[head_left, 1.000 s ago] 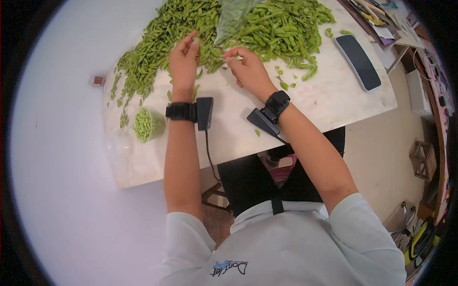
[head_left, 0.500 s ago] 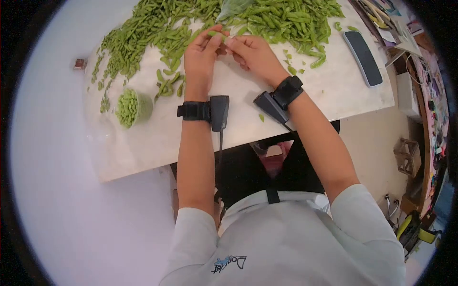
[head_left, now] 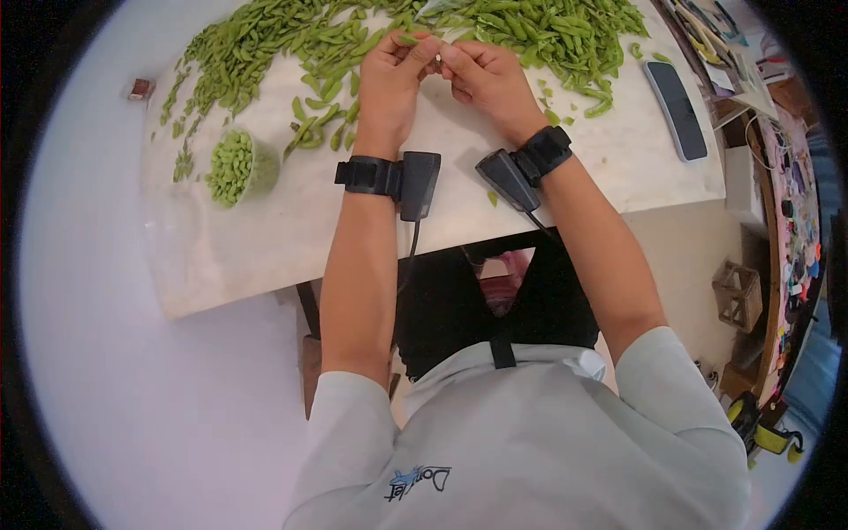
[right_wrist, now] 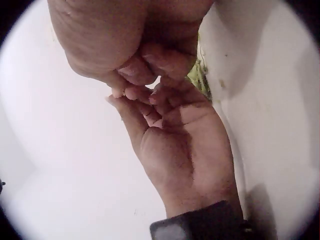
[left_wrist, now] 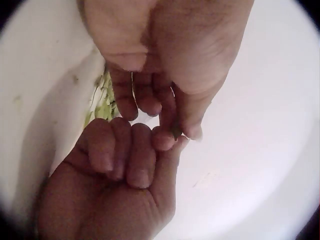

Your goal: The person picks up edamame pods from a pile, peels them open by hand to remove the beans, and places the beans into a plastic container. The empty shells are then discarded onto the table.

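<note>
My left hand (head_left: 393, 84) pinches a green edamame pod (head_left: 408, 39) between thumb and fingers, above the table's far half. My right hand (head_left: 495, 84) meets it tip to tip, thumb and forefinger pinching the pod's near end, its other fingers curled. In the left wrist view a dark green bit of the pod (left_wrist: 177, 133) shows between the fingertips; fingers hide the rest. Whole pods (head_left: 230, 66) lie heaped beyond and left of my left hand, with a small cluster of pods (head_left: 314, 124) beside it. Flatter green pods (head_left: 565, 44) are piled beyond my right hand.
A clear cup (head_left: 267, 170) full of shelled beans (head_left: 231, 166) stands at the table's left. Part of a plastic bag (head_left: 439, 8) lies between the heaps. A phone (head_left: 678, 110) rests near the right edge. Shell scraps (head_left: 552, 116) dot the white table (head_left: 609, 177).
A second ago my hands were apart over the heaps; they have come together with a pod between them. The head view has shifted, so the table's contents sit a little differently in it.
</note>
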`<act>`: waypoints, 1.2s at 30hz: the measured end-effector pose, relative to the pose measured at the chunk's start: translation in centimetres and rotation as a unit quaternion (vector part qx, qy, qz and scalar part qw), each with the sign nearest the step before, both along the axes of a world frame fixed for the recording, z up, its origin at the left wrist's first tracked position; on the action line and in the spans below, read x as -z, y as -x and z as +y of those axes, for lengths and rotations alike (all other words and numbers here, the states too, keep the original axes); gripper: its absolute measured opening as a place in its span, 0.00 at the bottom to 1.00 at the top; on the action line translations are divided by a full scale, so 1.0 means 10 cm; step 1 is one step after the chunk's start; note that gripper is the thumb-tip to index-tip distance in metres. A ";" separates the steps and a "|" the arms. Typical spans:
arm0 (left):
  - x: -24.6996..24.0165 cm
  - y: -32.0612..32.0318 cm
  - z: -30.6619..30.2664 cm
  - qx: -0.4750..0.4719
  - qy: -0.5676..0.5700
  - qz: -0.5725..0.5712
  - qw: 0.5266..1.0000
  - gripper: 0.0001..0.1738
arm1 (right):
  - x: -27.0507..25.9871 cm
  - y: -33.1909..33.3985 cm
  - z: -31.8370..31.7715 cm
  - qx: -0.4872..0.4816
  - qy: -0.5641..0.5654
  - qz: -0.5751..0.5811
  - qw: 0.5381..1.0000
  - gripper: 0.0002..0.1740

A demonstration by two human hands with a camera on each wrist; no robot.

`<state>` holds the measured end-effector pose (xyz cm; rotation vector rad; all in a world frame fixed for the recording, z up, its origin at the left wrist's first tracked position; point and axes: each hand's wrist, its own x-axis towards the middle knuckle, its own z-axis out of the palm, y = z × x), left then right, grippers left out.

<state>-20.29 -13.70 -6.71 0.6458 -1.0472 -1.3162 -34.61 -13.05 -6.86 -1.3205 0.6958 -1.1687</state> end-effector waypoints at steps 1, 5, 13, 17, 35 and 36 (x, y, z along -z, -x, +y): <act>0.01 0.00 0.01 -0.001 -0.001 0.018 1.000 0.07 | 0.01 -0.01 0.01 0.001 0.008 0.007 1.000 0.20; -0.01 -0.02 0.02 0.008 0.000 0.035 0.999 0.07 | 0.02 -0.05 -0.01 0.051 0.073 0.081 0.993 0.19; -0.01 -0.01 0.03 0.018 -0.049 0.034 0.998 0.07 | -0.01 -0.03 0.03 0.091 0.176 0.160 0.967 0.17; 0.02 -0.02 0.01 0.015 -0.057 0.009 0.998 0.09 | -0.03 -0.01 0.06 0.034 0.099 0.118 0.988 0.19; 0.03 -0.02 0.01 -0.047 -0.053 -0.019 0.997 0.13 | 0.03 -0.03 0.05 0.022 0.041 0.179 0.983 0.23; 0.03 -0.02 0.02 -0.041 -0.049 -0.024 0.998 0.13 | 0.02 -0.03 0.05 0.021 0.041 0.183 0.982 0.23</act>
